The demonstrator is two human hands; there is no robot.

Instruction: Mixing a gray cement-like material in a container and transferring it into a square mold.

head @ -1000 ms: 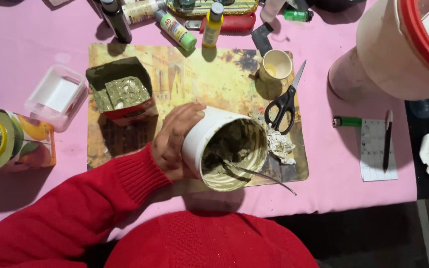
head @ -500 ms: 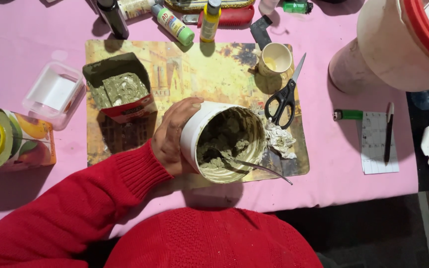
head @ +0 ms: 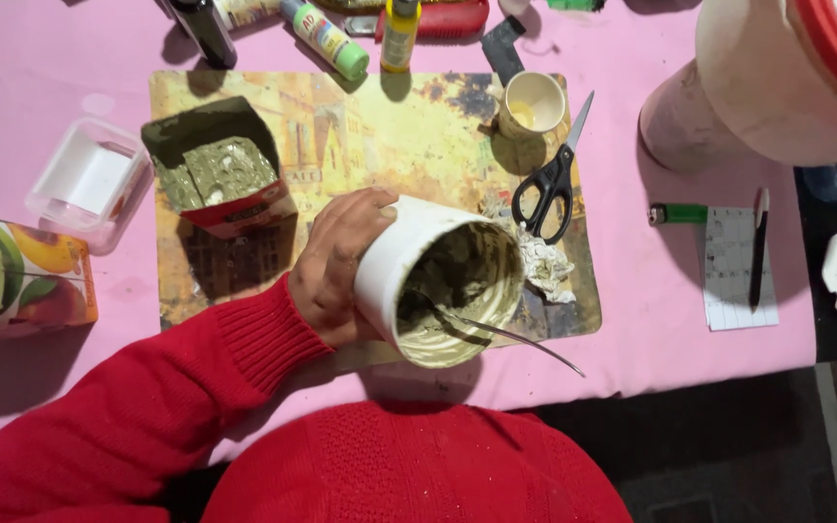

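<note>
The person's left hand (head: pixel 336 266) is gripping a white plastic tub (head: pixel 438 281), fingers curled around its outer wall with the thumb side toward the red sleeve (head: pixel 147 407). The tub is being tipped over: its long axis is lying close to level, running from the base at the upper left toward the mouth at the lower right, so the open mouth is pointing toward the near table edge and up at the camera. Grey-green paste is coating the inside. A thin metal utensil (head: pixel 506 334) is sitting in the tub, its handle sticking out past the lower rim and pointing down to the right, its working end buried in the paste. The tub is hovering over the near right part of the picture-printed placemat (head: pixel 370 126), which is lying on the pink tablecloth (head: pixel 41 68).

The right hand is not showing in the picture, so its state cannot be told.

To the upper left of the hand, a cut-open carton (head: pixel 217 174) filled with the same grey-green stuff is standing on the mat. Black-handled scissors (head: pixel 549 184) are lying just right of the tub, blades pointing up toward a small cup (head: pixel 533 102), with crumpled paper (head: pixel 544 266) beside them. A green lighter (head: pixel 680 213) is lying well off to the right.
</note>
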